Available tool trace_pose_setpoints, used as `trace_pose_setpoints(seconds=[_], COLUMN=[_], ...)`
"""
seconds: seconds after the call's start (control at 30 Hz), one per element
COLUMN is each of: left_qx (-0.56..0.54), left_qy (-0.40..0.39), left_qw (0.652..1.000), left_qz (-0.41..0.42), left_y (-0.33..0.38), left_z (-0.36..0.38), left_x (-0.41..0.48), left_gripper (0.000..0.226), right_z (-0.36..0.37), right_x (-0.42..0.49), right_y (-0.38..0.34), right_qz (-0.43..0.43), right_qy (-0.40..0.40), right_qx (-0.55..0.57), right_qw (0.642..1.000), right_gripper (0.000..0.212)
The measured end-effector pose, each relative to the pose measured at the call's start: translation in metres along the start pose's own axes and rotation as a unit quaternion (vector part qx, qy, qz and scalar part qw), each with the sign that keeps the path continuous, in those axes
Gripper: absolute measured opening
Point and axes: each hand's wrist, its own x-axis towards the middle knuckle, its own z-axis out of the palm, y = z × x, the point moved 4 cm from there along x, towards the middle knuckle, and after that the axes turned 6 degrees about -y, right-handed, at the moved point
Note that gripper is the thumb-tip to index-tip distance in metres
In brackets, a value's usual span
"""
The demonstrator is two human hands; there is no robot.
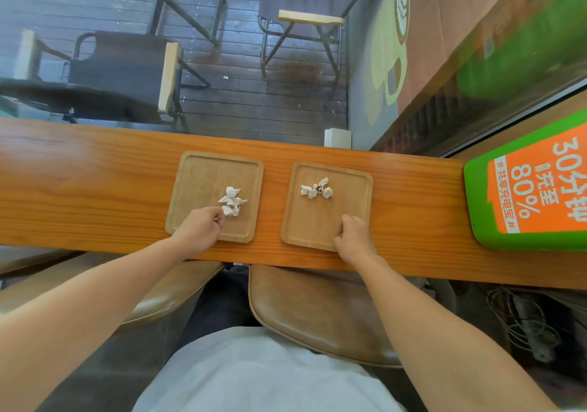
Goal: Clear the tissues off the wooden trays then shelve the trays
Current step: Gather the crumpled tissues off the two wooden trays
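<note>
Two square, light wooden trays with rounded corners, lying flat side by side on the counter. Left tray (203, 183) holding crumpled white tissues (232, 201) near its right side; right tray (320, 218) holding crumpled tissues (317, 190) toward its far half.

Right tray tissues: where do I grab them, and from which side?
Judging by the picture, pinch the crumpled tissue clump across its middle, coming from above and from the near edge. It lies loose in the far half of the right tray, clear of the raised rim, and the right hand rests on the near part, short of it.
</note>
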Motion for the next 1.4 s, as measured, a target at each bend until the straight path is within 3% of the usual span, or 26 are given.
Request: trace_pose_setpoints(seconds=[0.2,0.37,0.5,0.67,0.8,1.0,1.13,1.27,1.4], left_qx=[-0.053,-0.021,0.06,0.111,0.148,0.151,0.139,0.145,0.167], left_qy=[0.015,0.067,0.14,0.162,0.144,0.137,0.158,0.163,0.151], left_qw=[0.998,0.997,0.988,0.981,0.979,0.979,0.977,0.975,0.973], left_qz=[-0.005,0.019,0.032,-0.005,-0.006,0.014,0.026,0.046,0.05], left_y=[0.007,0.019,0.027,0.027,0.023,0.022,0.025,0.032,0.036], left_z=[-0.003,-0.01,-0.016,-0.012,-0.007,-0.002,-0.001,-0.004,-0.001], left_x=[0.004,0.011,0.026,0.044,0.053,0.057,0.054,0.06,0.065], left_gripper=[0.019,0.006,0.018,0.029,0.025,0.021,0.029,0.033,0.021], right_z=[0.0,-0.008,-0.022,-0.039,-0.039,-0.025,-0.015,-0.013,-0.008], right_x=[0.004,0.009,0.017,0.035,0.048,0.052,0.055,0.044,0.04], right_y=[-0.008,-0.019,-0.032,-0.044,-0.055,-0.067,-0.063,-0.07,-0.068], right_qz=[0.038,0.046,0.027,-0.021,-0.047,-0.071,-0.011,-0.09,-0.1], right_qy=[-0.02,-0.045,-0.02,0.043,0.035,0.057,0.061,0.096,0.086], right_qx=[0.038,0.089,0.108,0.043,0.009,-0.04,0.036,-0.087,-0.064], right_qw=[0.998,0.994,0.994,0.998,0.998,0.995,0.997,0.988,0.989], right_gripper=[0.012,0.022,0.018,0.042,0.037,0.01,0.018,0.016,0.011])
